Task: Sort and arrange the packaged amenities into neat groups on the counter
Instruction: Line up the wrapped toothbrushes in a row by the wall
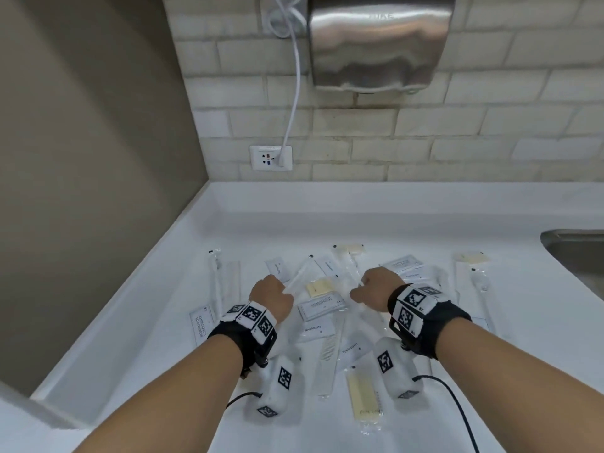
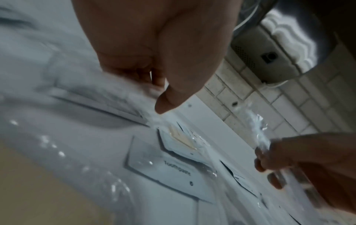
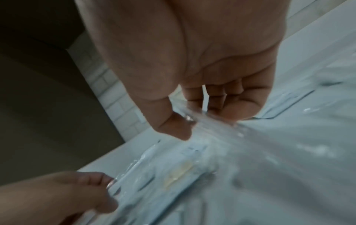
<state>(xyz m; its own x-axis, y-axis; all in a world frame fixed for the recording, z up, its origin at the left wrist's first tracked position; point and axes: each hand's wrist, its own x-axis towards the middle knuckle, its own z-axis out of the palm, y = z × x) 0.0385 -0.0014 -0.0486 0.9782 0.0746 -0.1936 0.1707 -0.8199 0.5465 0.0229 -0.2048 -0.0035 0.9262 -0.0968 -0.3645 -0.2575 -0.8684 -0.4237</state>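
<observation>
Several packaged amenities lie in a loose pile on the white counter [image 1: 183, 256]: toothpaste sachets [image 1: 315, 330], a white comb [image 1: 330, 354], a yellowish comb packet [image 1: 362, 397] and a labelled sachet [image 1: 322, 305]. Above the pile's left side, my left hand [image 1: 273, 294] grips a long clear packet [image 1: 299, 276] that slants up to the right. My right hand [image 1: 376, 287] hovers over the pile's right side. Thumb and fingers pinch a second long clear packet [image 3: 212, 126], also seen in the left wrist view [image 2: 254, 126]. Both packets' contents are blurred.
A steel sink [image 1: 575, 253] cuts into the counter at the right edge. Long toothbrush packets lie at the far left [image 1: 215, 279] and far right [image 1: 477, 282]. A hand dryer [image 1: 379, 40] hangs on the tiled wall, its cable running to a socket [image 1: 270, 157].
</observation>
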